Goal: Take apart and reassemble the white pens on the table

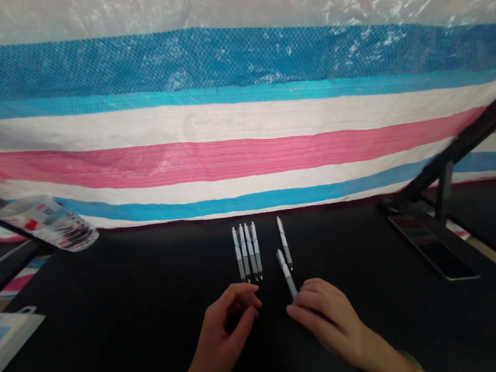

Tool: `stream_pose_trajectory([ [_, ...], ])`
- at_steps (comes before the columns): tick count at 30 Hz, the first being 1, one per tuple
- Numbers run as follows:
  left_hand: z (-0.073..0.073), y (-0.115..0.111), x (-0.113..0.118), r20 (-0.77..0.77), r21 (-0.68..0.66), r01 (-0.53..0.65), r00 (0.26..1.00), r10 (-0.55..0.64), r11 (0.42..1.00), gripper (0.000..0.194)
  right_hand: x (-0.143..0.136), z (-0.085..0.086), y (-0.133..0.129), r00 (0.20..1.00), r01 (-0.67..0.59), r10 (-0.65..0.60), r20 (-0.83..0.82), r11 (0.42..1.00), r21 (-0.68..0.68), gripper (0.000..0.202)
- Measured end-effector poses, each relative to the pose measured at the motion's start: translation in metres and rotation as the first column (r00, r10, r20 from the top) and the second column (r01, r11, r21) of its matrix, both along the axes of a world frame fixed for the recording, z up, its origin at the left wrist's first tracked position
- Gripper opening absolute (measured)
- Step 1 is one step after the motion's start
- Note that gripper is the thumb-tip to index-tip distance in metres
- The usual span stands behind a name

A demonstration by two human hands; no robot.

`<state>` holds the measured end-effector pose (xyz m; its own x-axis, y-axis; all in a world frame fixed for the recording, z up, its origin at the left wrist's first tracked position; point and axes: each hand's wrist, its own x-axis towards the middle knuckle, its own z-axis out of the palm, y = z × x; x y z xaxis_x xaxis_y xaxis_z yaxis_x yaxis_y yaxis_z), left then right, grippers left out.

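Observation:
My right hand point(322, 315) pinches the lower end of a white-and-grey pen point(286, 272) between thumb and fingers, its top pointing away from me. Just beyond it lies a single similar pen point(284, 243), close to the held one. To the left, several matching pens point(248, 252) lie side by side in a row, tips toward me. Right below that row is my left hand point(231, 323), fingers curved with a gap between thumb and forefinger and nothing visible in them.
On the black table point(133, 312), a phone point(433, 245) lies at the right beside a dark metal bar point(461, 144). A clear bottle point(51, 221) leans at the left. A white box-like item point(9, 340) sits at the left edge. A striped plastic sheet point(245, 157) hangs behind.

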<state>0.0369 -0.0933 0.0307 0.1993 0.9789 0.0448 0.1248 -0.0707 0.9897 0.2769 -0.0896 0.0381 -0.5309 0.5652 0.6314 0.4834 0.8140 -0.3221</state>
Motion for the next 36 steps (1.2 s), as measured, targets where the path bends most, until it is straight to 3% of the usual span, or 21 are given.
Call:
stream_pose_trajectory([
  [3,0.004,0.004,-0.004,-0.012,0.024,-0.007,1.000,0.007,1.000,0.019,0.007,-0.002,-0.008,0.957,0.155,-0.128,-0.259,0.984,0.087,0.035],
  [6,0.002,0.006,-0.008,-0.024,-0.005,-0.036,0.999,0.035,0.999,0.020,0.005,-0.005,-0.012,0.822,0.287,-0.276,-0.498,0.956,-0.057,0.031],
  [9,-0.005,0.004,-0.007,-0.008,-0.077,0.015,1.000,-0.016,0.997,0.030,-0.001,-0.005,-0.014,0.658,0.262,-0.413,-0.630,0.910,-0.322,0.017],
  [12,-0.008,0.001,-0.003,0.040,-0.168,0.118,0.993,-0.113,0.979,0.037,-0.007,-0.006,-0.016,0.582,0.144,-0.475,-0.660,0.859,-0.492,0.007],
  [14,-0.007,-0.001,0.000,0.079,-0.232,0.141,0.989,-0.126,0.962,0.030,-0.009,-0.008,-0.017,0.591,0.062,-0.465,-0.660,0.841,-0.537,0.003],
  [17,0.000,0.000,0.000,0.098,-0.259,0.053,0.995,-0.029,0.964,0.032,-0.012,-0.009,-0.016,0.628,-0.082,-0.454,-0.633,0.770,-0.633,0.007],
  [22,0.007,0.002,-0.003,0.111,-0.194,-0.110,0.985,0.134,0.975,0.032,-0.018,-0.011,-0.011,0.742,-0.373,-0.403,-0.535,0.415,-0.830,0.028],
  [24,0.007,0.002,-0.003,0.124,-0.178,-0.133,0.980,0.156,0.975,0.032,-0.020,-0.013,-0.011,0.755,-0.425,-0.374,-0.539,0.347,-0.836,0.034],
  [27,0.003,-0.001,-0.004,0.133,-0.166,-0.135,0.978,0.158,0.977,0.032,-0.020,-0.016,-0.013,0.784,-0.429,-0.338,-0.521,0.311,-0.848,0.043],
  [32,0.000,-0.006,-0.004,0.106,-0.148,-0.179,0.975,0.195,0.973,0.033,-0.018,-0.018,-0.013,0.851,-0.323,-0.336,-0.404,0.272,-0.907,0.048],
  [34,0.000,-0.007,-0.003,0.088,-0.130,-0.204,0.972,0.216,0.970,0.034,-0.017,-0.019,-0.012,0.882,-0.266,-0.305,-0.358,0.306,-0.914,0.048],
  [36,0.001,-0.009,-0.003,0.076,-0.109,-0.222,0.970,0.231,0.969,0.034,-0.016,-0.019,-0.012,0.910,-0.179,-0.274,-0.310,0.413,-0.893,0.043],
])
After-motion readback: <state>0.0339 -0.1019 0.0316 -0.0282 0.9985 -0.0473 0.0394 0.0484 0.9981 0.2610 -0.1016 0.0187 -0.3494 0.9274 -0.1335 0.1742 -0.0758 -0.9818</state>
